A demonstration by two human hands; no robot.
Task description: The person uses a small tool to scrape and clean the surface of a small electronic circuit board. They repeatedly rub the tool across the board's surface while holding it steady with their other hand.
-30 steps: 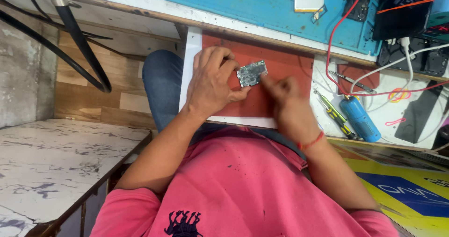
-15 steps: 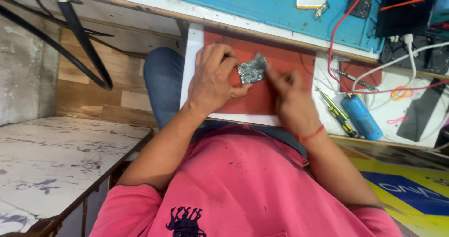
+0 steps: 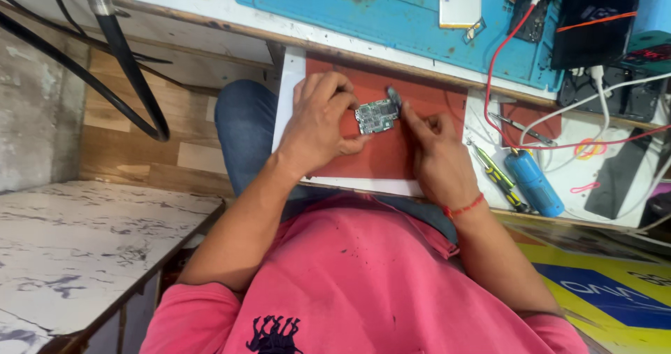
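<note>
— Left hand (image 3: 318,127) first: what is it doing?

— It is curling around a small green circuit board (image 3: 376,116), fingers along the top edge and thumb underneath, pinching it just above the red mat (image 3: 377,160). The board is sitting over the middle of that mat, tilted slightly.

— And going right?

— The right hand (image 3: 437,160) is lying on the mat beside the board, mostly closed, with the forefinger stretching toward the board's right edge. A small dark tool (image 3: 393,96) is poking up by that fingertip; I cannot tell how firmly the hand is gripping it. A red thread is circling the wrist.

— Further right?

— A yellow-and-black screwdriver (image 3: 498,178) and a blue cylinder (image 3: 534,183) are lying side by side on the white board (image 3: 559,144), near the wrist. Red and white cables are running across it. Above everything, a blue work mat (image 3: 391,11) is carrying a white phone (image 3: 460,1).
</note>
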